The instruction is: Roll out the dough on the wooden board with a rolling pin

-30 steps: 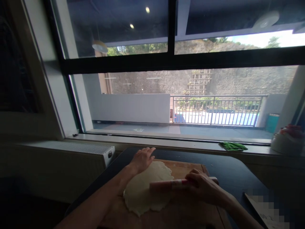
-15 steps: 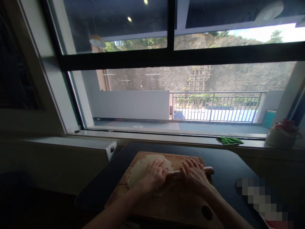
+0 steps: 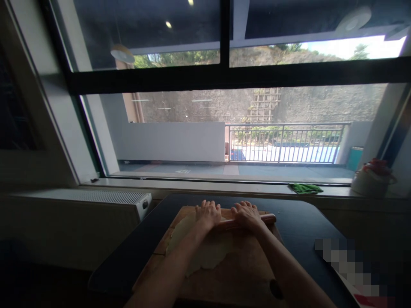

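A pale sheet of rolled dough (image 3: 210, 252) with a ragged edge lies on a wooden board (image 3: 247, 269). Across the far part of the board runs a wooden rolling pin (image 3: 269, 219), its right end sticking out past my right hand (image 3: 246, 214). My left hand (image 3: 208, 213) presses on the pin's left part, above the dough, and hides that end. Both palms bear on the pin, with the fingers reaching over it toward the window. My forearms cover parts of the dough and the board.
The board rests on a dark table (image 3: 311, 222). Beyond it a windowsill (image 3: 224, 186) carries a green cloth (image 3: 305, 188) and a pale jug with a reddish top (image 3: 372, 179). A white radiator (image 3: 96, 205) stands left. A pixelated patch covers something at the lower right.
Both hands have moved forward with the rolling pin, toward the far edge of the board. More of the dough's near part now shows between my arms. The view has shifted slightly.
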`<action>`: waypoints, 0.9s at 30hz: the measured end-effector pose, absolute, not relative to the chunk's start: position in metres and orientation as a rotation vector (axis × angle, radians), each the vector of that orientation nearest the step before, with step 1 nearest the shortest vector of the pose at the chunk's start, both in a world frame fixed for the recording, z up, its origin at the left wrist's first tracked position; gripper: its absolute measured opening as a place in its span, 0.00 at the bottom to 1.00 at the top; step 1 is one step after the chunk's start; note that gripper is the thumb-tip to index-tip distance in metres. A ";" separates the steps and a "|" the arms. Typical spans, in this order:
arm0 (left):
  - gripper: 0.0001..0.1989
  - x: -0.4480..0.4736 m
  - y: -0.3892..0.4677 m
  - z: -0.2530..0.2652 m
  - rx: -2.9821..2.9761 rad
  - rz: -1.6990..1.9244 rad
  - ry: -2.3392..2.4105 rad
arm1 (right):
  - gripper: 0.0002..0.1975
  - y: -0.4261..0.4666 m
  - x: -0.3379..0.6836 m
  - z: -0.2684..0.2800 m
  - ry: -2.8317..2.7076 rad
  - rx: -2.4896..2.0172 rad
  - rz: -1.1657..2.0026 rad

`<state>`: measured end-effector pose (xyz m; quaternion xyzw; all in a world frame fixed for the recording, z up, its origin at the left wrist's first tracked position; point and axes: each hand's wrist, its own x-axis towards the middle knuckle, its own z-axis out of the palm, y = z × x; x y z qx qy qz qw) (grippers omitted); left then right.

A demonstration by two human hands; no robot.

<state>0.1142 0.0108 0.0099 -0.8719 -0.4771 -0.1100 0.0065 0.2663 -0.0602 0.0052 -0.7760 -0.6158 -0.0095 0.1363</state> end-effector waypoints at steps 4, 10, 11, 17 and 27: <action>0.20 0.110 0.003 0.010 -2.744 -0.372 -1.464 | 0.23 -0.069 0.263 0.002 -1.765 -2.259 -0.048; 0.22 0.086 -0.065 -0.011 -2.824 -0.475 -1.263 | 0.24 -0.143 0.249 -0.025 -1.777 -2.121 -0.238; 0.23 0.083 -0.074 -0.014 -2.836 -0.506 -1.216 | 0.25 -0.152 0.249 -0.029 -1.790 -2.093 -0.270; 0.25 0.084 -0.067 -0.012 -2.787 -0.595 -1.159 | 0.23 -0.144 0.268 -0.019 -1.910 -2.054 -0.181; 0.25 0.117 0.027 0.010 -2.606 -0.546 -1.516 | 0.21 -0.055 0.287 0.010 -1.829 -2.281 -0.008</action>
